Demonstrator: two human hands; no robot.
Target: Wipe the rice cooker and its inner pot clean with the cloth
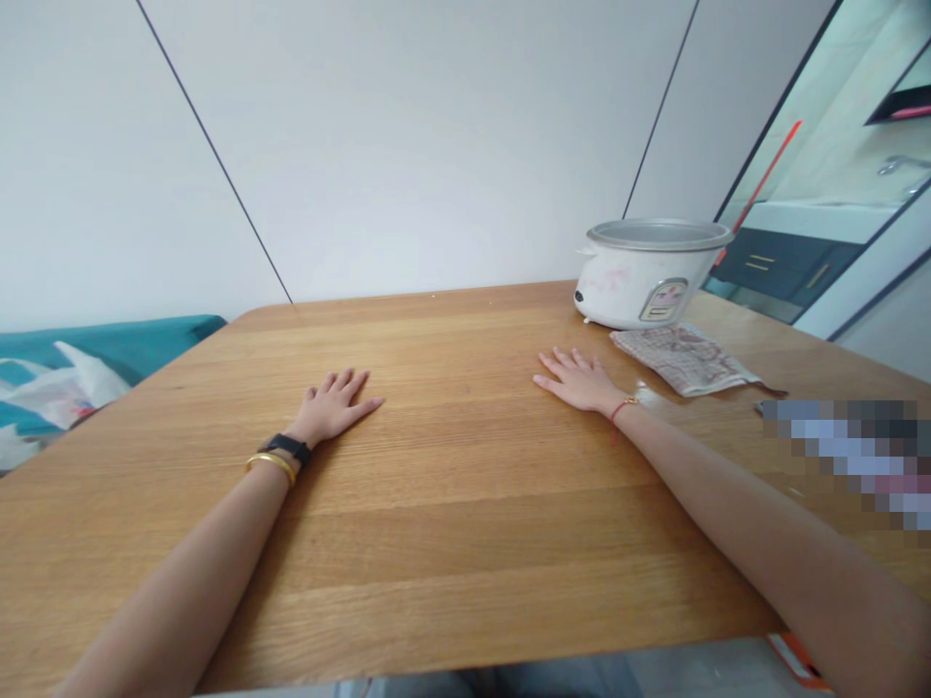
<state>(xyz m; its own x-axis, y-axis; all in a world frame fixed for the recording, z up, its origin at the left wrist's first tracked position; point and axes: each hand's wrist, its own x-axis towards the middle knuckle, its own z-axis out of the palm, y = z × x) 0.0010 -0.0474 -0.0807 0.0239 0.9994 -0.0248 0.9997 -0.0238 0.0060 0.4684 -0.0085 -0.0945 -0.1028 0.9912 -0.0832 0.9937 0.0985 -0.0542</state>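
My left hand (335, 405) lies palm down on the wooden table (436, 485), fingers spread, with nothing in it. A dark watch band (286, 447) and a gold bangle (272, 466) circle that wrist. My right hand (580, 380) also rests flat on the wood with its fingers apart and holds nothing. A red string bracelet (618, 411) is on its wrist. Just beyond the right hand lies a patterned cloth (688, 361). Behind the cloth stands a white rice cooker (640, 281) without a lid; its inside is mostly hidden.
At the right edge of the table is a blurred-out object (865, 456). A pale wall (436, 145) rises behind the table. To the left, a white plastic bag (73, 383) sits on a teal surface (167, 339). A doorway on the right shows a dark cabinet (792, 267).
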